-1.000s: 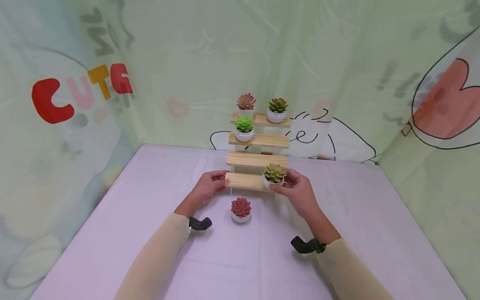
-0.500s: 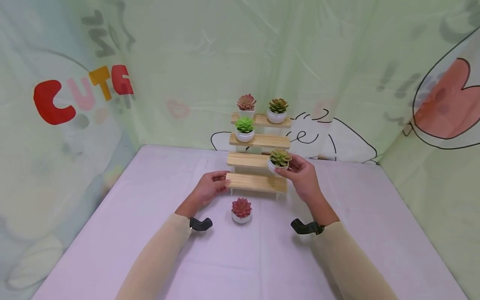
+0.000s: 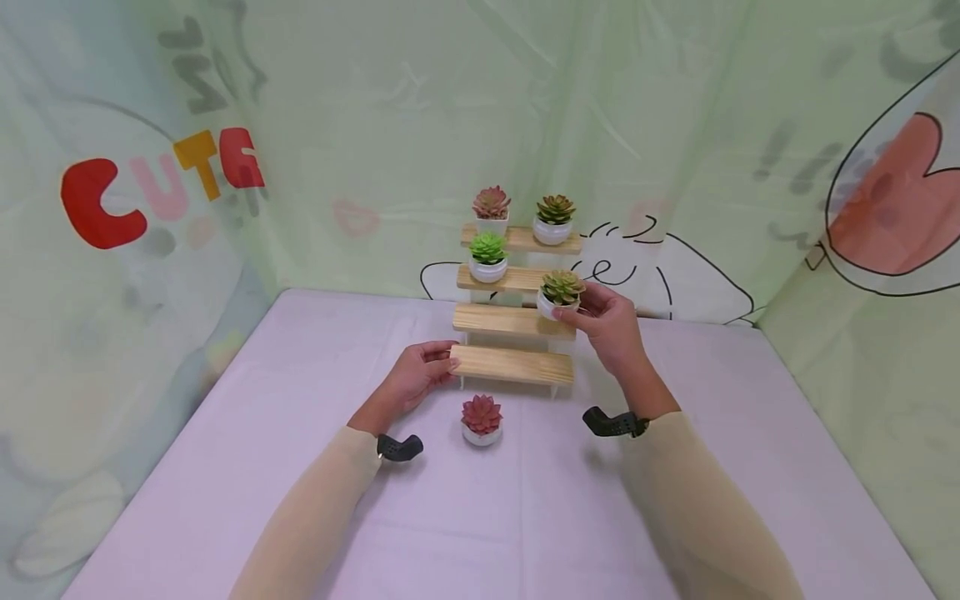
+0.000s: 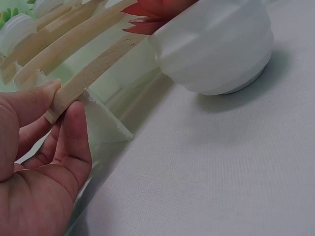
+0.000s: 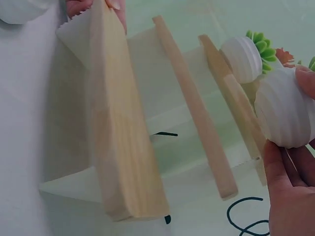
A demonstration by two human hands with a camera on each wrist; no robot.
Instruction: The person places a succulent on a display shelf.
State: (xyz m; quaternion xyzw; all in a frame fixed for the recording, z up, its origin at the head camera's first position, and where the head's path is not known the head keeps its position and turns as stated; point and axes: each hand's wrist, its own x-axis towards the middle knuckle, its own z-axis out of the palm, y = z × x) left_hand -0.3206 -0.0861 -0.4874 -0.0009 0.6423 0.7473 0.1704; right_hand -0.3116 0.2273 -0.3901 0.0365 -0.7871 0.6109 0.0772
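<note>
My right hand (image 3: 613,327) grips a white pot with an olive-green succulent (image 3: 561,293), held at the right end of the stepped wooden shelf stand (image 3: 513,364). In the right wrist view, thumb and fingers close round this ridged pot (image 5: 283,110), apart from the lower boards. My left hand (image 3: 420,373) pinches the left end of the lowest board (image 4: 74,91) between thumb and fingers. A red succulent in a white pot (image 3: 482,421) stands on the table in front of the stand.
A bright green succulent (image 3: 488,257) sits left on the second board from the top. The top board carries a pink succulent (image 3: 492,210) and a dark green-brown one (image 3: 554,220). A printed curtain (image 3: 375,167) hangs behind the white-covered table (image 3: 465,525).
My right hand has lifted the olive-green succulent from the lowest board's right end up and back past the third board. My left hand keeps its pinch on the lowest board.
</note>
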